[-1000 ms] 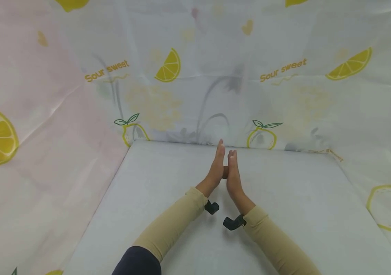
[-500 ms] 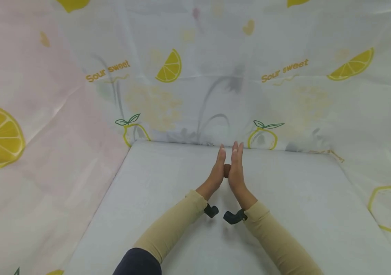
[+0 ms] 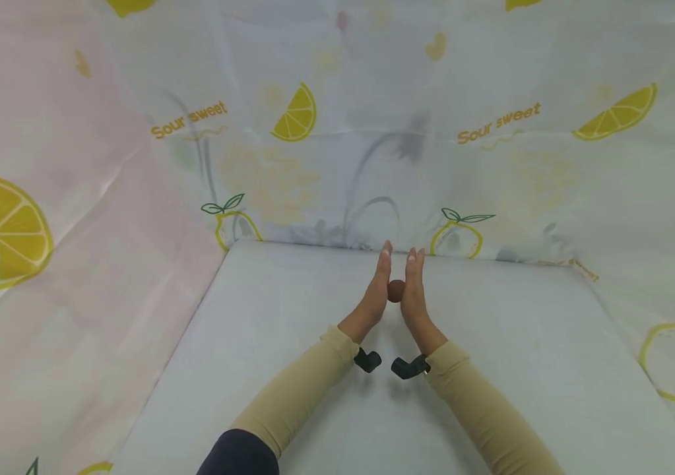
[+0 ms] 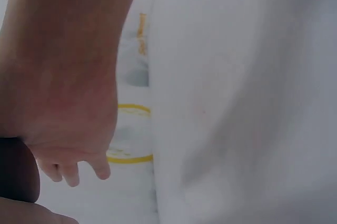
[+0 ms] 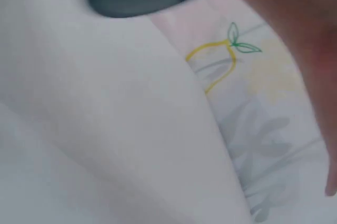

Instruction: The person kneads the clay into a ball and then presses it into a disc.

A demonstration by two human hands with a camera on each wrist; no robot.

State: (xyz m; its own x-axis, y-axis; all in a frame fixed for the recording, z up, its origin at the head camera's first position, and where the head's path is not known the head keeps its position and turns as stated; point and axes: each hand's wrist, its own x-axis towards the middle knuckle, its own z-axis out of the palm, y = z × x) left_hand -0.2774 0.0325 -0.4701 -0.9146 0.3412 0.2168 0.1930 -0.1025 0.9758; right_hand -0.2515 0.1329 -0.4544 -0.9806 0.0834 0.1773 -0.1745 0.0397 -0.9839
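Observation:
In the head view, a small round brown ball [image 3: 396, 291] sits between the two palms, above the white tabletop. My left hand [image 3: 374, 290] presses its palm to the ball from the left, fingers straight and pointing forward. From the right, the palm of my right hand [image 3: 414, 293] faces it, fingers likewise straight. In the left wrist view the ball [image 4: 18, 171] shows dark at the lower left edge, between the right hand [image 4: 63, 98] and part of the left hand [image 4: 31, 213]. No ball shows in the right wrist view.
A white tabletop [image 3: 491, 369] lies under both arms. Lemon-printed sheeting [image 3: 337, 152] hangs behind it and along both sides. Each wrist carries a dark camera mount; the left mount [image 3: 367, 360] and right mount [image 3: 410, 367] sit close together.
The right hand slid forward along the left, then slightly back. The palms are a little farther apart, and more of the ball's round outline shows between them.

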